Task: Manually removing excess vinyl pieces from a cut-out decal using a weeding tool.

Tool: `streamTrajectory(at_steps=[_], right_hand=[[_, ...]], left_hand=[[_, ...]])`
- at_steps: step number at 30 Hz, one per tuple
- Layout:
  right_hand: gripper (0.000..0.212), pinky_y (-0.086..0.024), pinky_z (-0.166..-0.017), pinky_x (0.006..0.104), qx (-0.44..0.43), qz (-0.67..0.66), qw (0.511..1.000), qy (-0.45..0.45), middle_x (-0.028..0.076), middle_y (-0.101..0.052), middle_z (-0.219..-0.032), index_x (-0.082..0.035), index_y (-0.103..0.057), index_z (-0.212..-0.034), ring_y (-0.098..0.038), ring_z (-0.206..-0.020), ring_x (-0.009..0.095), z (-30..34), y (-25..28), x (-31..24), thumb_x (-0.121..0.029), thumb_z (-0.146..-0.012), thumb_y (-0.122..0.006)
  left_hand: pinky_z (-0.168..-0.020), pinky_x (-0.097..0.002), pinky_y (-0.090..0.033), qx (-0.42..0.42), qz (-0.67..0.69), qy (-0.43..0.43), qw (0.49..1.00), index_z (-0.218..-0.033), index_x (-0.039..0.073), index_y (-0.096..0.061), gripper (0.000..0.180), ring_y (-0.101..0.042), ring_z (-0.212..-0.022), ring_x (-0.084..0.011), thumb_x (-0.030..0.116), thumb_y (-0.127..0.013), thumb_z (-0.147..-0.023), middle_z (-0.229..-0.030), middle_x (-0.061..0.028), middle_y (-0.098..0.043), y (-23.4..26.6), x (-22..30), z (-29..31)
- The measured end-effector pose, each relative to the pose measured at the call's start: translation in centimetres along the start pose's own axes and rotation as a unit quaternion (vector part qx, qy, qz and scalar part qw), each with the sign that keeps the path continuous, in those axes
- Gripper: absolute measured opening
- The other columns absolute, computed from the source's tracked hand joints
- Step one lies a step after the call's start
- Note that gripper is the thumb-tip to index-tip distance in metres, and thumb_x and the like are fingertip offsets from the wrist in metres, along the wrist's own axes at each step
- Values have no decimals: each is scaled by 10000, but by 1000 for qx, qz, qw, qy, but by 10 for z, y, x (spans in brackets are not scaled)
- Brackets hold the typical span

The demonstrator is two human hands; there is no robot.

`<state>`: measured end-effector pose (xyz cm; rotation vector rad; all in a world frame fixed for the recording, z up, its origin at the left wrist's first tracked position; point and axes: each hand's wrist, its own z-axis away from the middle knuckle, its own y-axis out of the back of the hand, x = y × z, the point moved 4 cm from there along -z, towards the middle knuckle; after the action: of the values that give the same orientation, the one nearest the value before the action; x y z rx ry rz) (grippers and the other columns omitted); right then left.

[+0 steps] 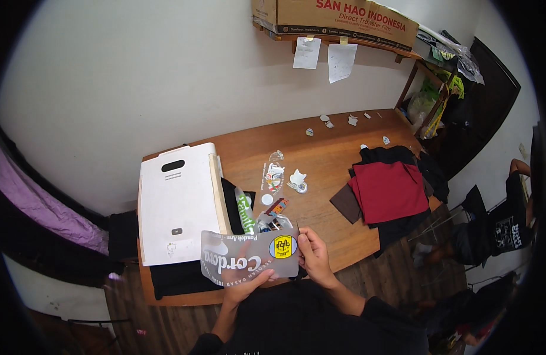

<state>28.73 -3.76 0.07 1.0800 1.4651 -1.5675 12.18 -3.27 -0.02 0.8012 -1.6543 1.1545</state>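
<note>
In front of me, both hands hold a translucent printed transfer film sheet (234, 251) with white lettering and a round yellow emblem. My left hand (249, 288) pinches its lower edge, thumb on top and fingers underneath. At the right edge, my right hand (315, 255) grips the sheet beside the emblem. A thin dark tip shows by the right thumb; I cannot make out what it is. Just beyond the sheet lie a clear film piece with green lettering (245, 210), a small colourful printed strip (278, 207) and a film cutout with printed figures (275, 177).
A white casing with a dark oval slot (178, 204) stands left, over black cloth (181, 281). Folded red cloth (388, 190) tops dark fabric at right. Several white scraps (297, 180) lie on the wooden table (326, 160). Another person (506, 228) is at far right.
</note>
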Motion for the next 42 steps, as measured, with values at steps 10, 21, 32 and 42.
streamTrajectory(at_steps=[10, 21, 32, 42], right_hand=[[266, -236, -402, 158, -8, 8, 1000, 3, -44, -433, -625, -56, -489, -975, -335, -457, 14, -1, 6, 5, -302, -950, -390], [200, -239, -434, 147, 2, 6, 1000, -3, -68, -411, -630, -46, -493, -1014, -326, -497, -9, 1, 5, 6, -222, -943, -430], [243, -246, -432, 148, 30, 22, 999, 16, -76, -415, -656, -44, -497, -1033, -327, -508, -17, 2, 4, 7, -262, -941, -439], [248, -244, -397, 154, 37, -4, 999, 24, -42, -451, -649, -65, -489, -953, -347, -469, 0, 0, 2, 3, -298, -947, -404]], left_hand=[[-746, -385, -555, 15, -6, 30, 999, -1335, 2, -255, 736, -565, -1000, -271, -158, -620, -716, -1014, -141, -537, 0, 2, 0], [-747, -392, -555, 26, 18, 46, 998, -1334, 1, -256, 734, -560, -1010, -281, -156, -620, -716, -1025, -135, -521, -3, 3, 2], [-737, -349, -554, 25, 14, 30, 999, -1327, -9, -266, 731, -576, -989, -268, -140, -638, -712, -1001, -112, -544, -3, -3, 2], [-732, -359, -554, 6, 4, -3, 1000, -1334, -8, -249, 741, -570, -995, -274, -146, -631, -714, -1069, -165, -539, -4, -1, 0]])
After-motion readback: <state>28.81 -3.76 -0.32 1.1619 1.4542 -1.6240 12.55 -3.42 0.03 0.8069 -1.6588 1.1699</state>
